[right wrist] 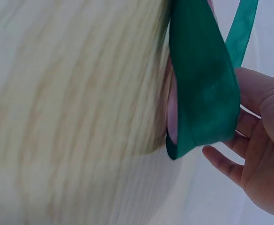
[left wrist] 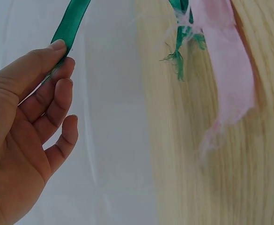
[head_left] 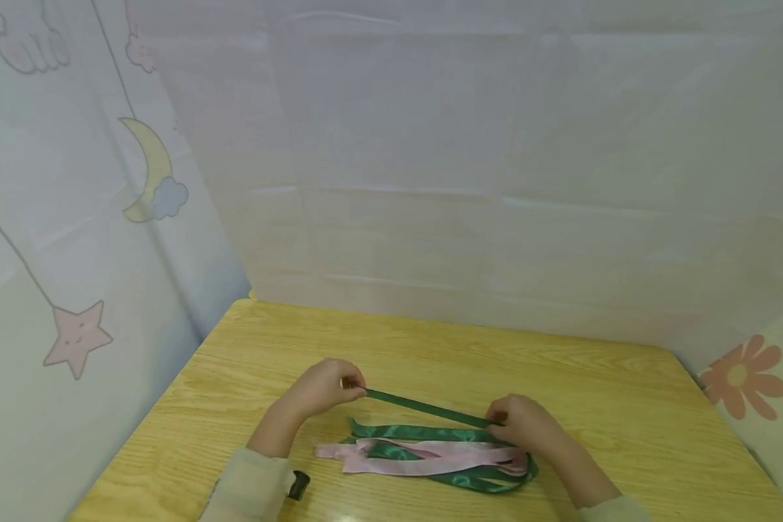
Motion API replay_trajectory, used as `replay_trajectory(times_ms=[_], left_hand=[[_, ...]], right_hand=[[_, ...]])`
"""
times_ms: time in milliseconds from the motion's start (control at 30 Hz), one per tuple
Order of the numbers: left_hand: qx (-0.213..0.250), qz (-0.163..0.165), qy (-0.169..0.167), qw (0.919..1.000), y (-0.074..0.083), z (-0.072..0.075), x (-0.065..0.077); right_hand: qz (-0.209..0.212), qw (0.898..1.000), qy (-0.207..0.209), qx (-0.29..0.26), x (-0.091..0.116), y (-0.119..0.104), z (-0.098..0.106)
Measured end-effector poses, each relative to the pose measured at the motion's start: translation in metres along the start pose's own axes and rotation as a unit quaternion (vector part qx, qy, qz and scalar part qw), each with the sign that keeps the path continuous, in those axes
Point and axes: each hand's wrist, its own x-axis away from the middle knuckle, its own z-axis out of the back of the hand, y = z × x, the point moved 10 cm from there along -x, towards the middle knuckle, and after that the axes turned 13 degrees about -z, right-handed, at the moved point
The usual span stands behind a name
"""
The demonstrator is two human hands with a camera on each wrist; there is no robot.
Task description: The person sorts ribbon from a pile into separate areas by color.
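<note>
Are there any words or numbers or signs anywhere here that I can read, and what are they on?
None: I see no readable words, numbers, labels or signs.
The green ribbon, pink ribbon and table show no writing.
The star, moon, cloud and flower are just pictures.
The black object is too small to check.

Satin gloss over wood grain.
Looks like smooth, shiny satin in the green ribbon [right wrist: 204, 84], rough and thready where frayed; shows a softer sheen in the pink ribbon [left wrist: 228, 65], wispy at the end. Looks like streaked wood on the tabletop [head_left: 365, 337], like creased, smooth sheeting, paper or plastic hard to tell, on the backdrop [head_left: 391, 145], like matt cloth on the left sleeve [head_left: 248, 482].
</note>
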Motion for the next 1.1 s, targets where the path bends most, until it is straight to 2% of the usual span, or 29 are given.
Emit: replay_trajectory(times_ms=[267,533,667,800,1100], left_hand=[[0.008,0.01,0.003,0.9999,-0.008,-0.003,0.006],[0.027,0.027,0.009,0.9992,-0.017,-0.002,0.011],[0.033,0.033,0.01,0.9989,-0.021,-0.003,0.013],[0.037,0.039,0.01,0.9985,-0.024,-0.004,0.015],[0.042,0.043,0.014,0.9981,-0.024,-0.002,0.019]], right_hand=[[-0.009,1.0,0.004,-0.001,0.006,0.013,0.005],[-0.054,0.998,-0.007,-0.014,0.012,0.027,0.012],[-0.059,0.998,-0.006,-0.018,0.016,0.03,0.014],[-0.051,0.998,-0.009,-0.036,0.02,0.033,0.017],[-0.088,0.993,-0.028,-0.07,0.029,0.048,0.022]])
